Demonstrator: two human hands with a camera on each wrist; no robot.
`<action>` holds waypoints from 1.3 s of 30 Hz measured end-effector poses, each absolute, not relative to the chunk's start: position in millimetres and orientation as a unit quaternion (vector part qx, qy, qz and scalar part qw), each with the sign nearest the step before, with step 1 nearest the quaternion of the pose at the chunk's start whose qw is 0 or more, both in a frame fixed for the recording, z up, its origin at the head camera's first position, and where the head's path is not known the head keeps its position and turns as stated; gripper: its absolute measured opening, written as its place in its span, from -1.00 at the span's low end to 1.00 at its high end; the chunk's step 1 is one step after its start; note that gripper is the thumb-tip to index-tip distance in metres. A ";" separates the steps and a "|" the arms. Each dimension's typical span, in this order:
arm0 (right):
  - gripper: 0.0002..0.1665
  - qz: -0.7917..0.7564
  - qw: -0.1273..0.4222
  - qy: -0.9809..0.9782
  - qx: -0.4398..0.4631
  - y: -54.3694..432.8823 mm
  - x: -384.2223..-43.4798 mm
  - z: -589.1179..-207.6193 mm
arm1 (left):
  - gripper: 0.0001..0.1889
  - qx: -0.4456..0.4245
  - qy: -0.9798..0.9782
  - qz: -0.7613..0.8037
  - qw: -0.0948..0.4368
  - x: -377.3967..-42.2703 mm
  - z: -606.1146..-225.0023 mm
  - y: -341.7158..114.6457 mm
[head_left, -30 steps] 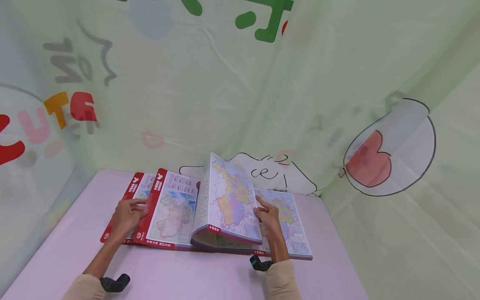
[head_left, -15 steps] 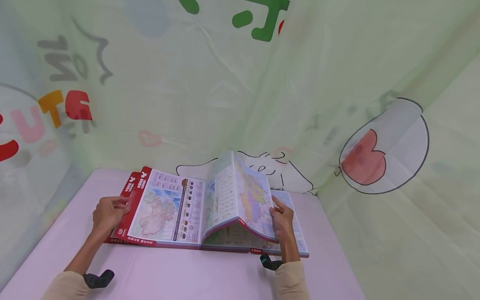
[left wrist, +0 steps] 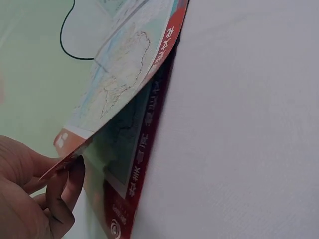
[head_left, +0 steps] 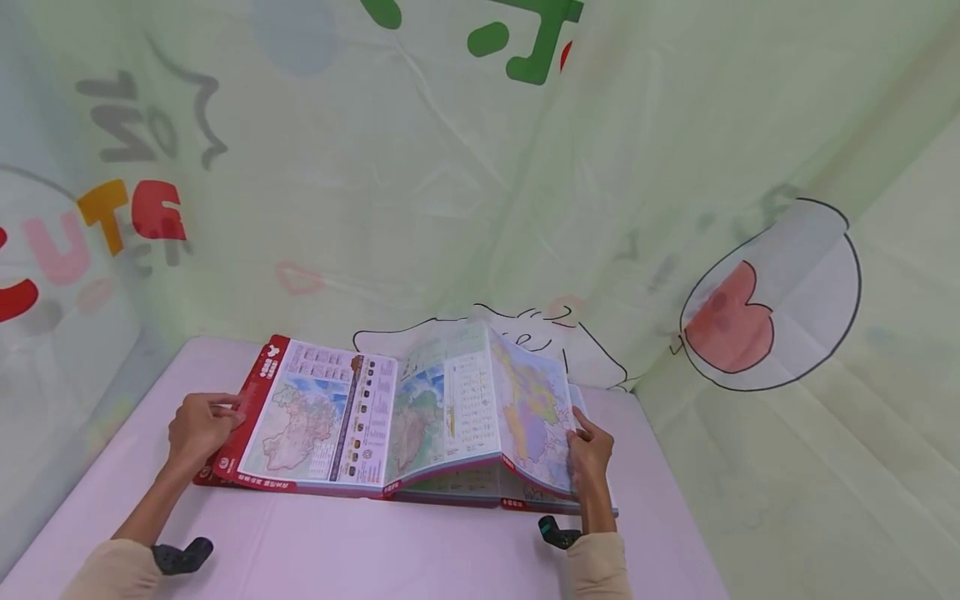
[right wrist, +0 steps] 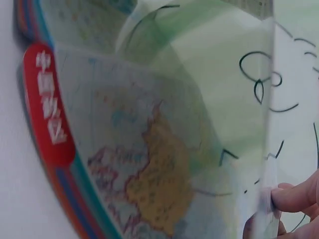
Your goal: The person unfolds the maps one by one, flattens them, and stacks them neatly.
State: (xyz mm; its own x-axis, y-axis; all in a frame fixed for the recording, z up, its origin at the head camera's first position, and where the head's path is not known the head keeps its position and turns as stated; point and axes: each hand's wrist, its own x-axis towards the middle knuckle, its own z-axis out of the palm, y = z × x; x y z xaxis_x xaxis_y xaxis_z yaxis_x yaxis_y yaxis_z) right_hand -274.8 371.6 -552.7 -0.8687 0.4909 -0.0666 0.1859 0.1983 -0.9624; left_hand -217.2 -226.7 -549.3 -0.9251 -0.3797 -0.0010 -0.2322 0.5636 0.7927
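A glossy folding map [head_left: 300,429] with a red left border lies partly unfolded, its middle panels rising into a tent-like fold. My left hand [head_left: 198,429] pinches the left red border; in the left wrist view the thumb and fingers [left wrist: 60,199] grip that edge, lifted off another red-edged layer [left wrist: 112,214] below. My right hand [head_left: 592,450] pinches the right edge of the raised colourful panel [head_left: 532,408]. The right wrist view shows this glossy panel [right wrist: 159,174] close up, with the thumb [right wrist: 296,196] on its edge. More map layers lie beneath the fold.
The map rests on a pale pink table [head_left: 375,550], with bare surface along its front. A light green printed curtain [head_left: 420,167] hangs close behind and on both sides. Dark wrist devices [head_left: 183,556] sit on both forearms.
My left hand has moved left with the red border and my right hand has moved right with the raised panel. The map has spread wider and its upright fold has sunk lower.
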 end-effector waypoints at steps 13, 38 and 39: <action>-0.33 0.549 0.182 -0.786 -0.217 401.3 -273.3 -563.4 | -0.54 0.177 -0.884 -0.423 0.094 -218.0 -547.5 -223.3; -0.29 0.425 0.214 -0.857 -0.198 458.2 -297.8 -582.9 | -0.59 0.175 -0.895 -0.396 0.102 -210.8 -537.4 -217.6; -0.29 0.420 0.216 -0.859 -0.198 458.6 -298.0 -583.3 | -0.59 0.180 -0.896 -0.393 0.103 -210.6 -537.2 -216.5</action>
